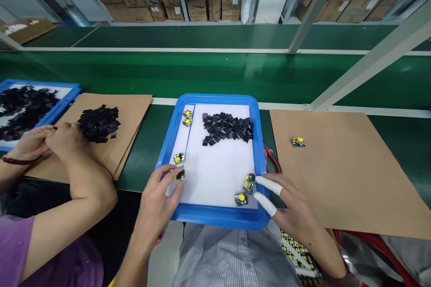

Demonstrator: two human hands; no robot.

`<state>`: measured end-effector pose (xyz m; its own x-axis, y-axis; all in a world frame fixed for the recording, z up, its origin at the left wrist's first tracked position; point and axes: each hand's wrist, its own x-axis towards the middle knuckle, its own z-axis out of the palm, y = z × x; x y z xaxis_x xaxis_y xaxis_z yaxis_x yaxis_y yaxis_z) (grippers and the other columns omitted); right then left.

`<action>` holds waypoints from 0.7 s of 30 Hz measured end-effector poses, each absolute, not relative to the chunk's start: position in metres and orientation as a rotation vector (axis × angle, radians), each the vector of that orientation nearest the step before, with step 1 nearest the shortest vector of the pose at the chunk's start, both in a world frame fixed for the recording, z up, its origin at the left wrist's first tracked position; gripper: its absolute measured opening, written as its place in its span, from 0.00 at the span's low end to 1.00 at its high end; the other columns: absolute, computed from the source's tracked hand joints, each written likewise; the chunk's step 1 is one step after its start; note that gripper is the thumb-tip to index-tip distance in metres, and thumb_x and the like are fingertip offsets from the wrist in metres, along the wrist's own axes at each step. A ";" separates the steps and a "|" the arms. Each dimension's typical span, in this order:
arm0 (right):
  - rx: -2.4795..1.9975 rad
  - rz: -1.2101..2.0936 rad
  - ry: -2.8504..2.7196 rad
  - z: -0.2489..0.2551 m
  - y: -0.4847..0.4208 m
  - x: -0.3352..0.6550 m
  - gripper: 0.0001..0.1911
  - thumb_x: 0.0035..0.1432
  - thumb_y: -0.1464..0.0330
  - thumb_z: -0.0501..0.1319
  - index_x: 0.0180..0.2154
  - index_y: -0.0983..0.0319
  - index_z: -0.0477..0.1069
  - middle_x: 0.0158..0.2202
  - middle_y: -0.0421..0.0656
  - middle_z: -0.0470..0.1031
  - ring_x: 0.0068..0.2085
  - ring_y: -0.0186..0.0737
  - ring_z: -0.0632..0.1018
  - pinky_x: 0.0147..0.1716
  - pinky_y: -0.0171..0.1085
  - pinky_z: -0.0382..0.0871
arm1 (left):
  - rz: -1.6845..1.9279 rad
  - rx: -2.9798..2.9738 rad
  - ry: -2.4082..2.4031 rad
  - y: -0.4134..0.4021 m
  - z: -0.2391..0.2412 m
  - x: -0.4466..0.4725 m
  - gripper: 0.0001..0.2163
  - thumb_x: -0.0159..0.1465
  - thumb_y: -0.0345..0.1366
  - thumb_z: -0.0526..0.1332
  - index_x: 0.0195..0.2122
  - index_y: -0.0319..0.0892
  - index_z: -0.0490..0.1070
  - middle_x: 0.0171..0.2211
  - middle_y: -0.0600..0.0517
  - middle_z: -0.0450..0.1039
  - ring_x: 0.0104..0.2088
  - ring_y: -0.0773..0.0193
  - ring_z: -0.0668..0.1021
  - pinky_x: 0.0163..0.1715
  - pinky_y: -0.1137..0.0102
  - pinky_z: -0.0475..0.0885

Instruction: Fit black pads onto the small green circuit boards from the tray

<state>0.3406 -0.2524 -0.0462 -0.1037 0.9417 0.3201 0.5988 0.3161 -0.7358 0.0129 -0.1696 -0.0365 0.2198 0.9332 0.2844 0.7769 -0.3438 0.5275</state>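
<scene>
At the far left, a co-worker's hands (50, 141) are resting together on a brown cardboard sheet (134, 112), just beside a heap of black pieces (98, 123). A second blue tray (69, 92) of black pieces is lying behind them.

My left hand (158, 197) is reaching over the near left edge of the blue tray (215, 219) on the bench (148, 148). Its fingers (168, 175) are pinching a small part (180, 176), black with a yellow bit. The part is lying low over the tray's white liner with its long axis running left to right, the black end pointing right.

Farther along the tray's left side, one yellow-capped board (178, 158) and a far pair of boards (187, 118) are sitting. A black pile (227, 128) is spreading across the far half.

In the near right corner, two near boards (245, 192) are lying close together. My right hand (289, 206) is lying released, its fingers spread, with white finger cots (269, 184) on two of them. One cot is touching the boards.

Red-handled pliers (271, 157) are lying just beside the tray. To the right, a lone board (298, 142) is sitting on a large cardboard sheet (346, 175).
</scene>
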 end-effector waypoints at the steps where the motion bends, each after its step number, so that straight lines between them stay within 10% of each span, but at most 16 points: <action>1: -1.373 0.551 -1.884 -0.048 -0.254 0.342 0.20 0.68 0.71 0.64 0.60 0.58 0.68 0.54 0.51 0.75 0.55 0.50 0.76 0.53 0.53 0.76 | 0.746 2.301 1.677 -0.165 -0.039 0.003 0.14 0.68 0.36 0.63 0.54 0.44 0.76 0.52 0.43 0.74 0.51 0.48 0.78 0.55 0.51 0.74; 5: -1.368 0.506 -2.066 -0.056 -0.258 0.337 0.03 0.67 0.69 0.65 0.40 0.60 0.72 0.59 0.53 0.73 0.60 0.58 0.73 0.55 0.62 0.74 | 0.444 2.373 1.797 -0.155 -0.044 -0.015 0.23 0.68 0.35 0.60 0.65 0.41 0.66 0.57 0.40 0.71 0.56 0.43 0.75 0.56 0.50 0.73; 9: -1.410 0.461 -2.221 -0.062 -0.256 0.333 0.10 0.60 0.80 0.62 0.31 0.60 0.67 0.66 0.52 0.68 0.67 0.63 0.65 0.60 0.67 0.68 | 0.306 2.420 1.695 -0.145 -0.040 -0.012 0.31 0.67 0.35 0.63 0.71 0.42 0.57 0.67 0.41 0.63 0.62 0.42 0.69 0.61 0.48 0.69; 14: -1.370 0.422 -2.325 -0.073 -0.250 0.337 0.22 0.39 0.90 0.52 0.31 0.61 0.68 0.65 0.50 0.70 0.70 0.60 0.61 0.65 0.68 0.63 | 0.306 2.358 1.586 -0.130 -0.038 -0.007 0.32 0.68 0.30 0.60 0.72 0.47 0.54 0.60 0.45 0.72 0.59 0.45 0.72 0.59 0.49 0.71; 21: -1.238 0.486 -2.213 -0.069 -0.245 0.354 0.22 0.58 0.85 0.55 0.48 0.59 0.74 0.64 0.47 0.72 0.68 0.52 0.68 0.62 0.57 0.72 | 0.402 2.325 1.661 -0.137 -0.032 -0.009 0.32 0.68 0.34 0.63 0.71 0.45 0.55 0.60 0.42 0.71 0.60 0.42 0.72 0.57 0.47 0.72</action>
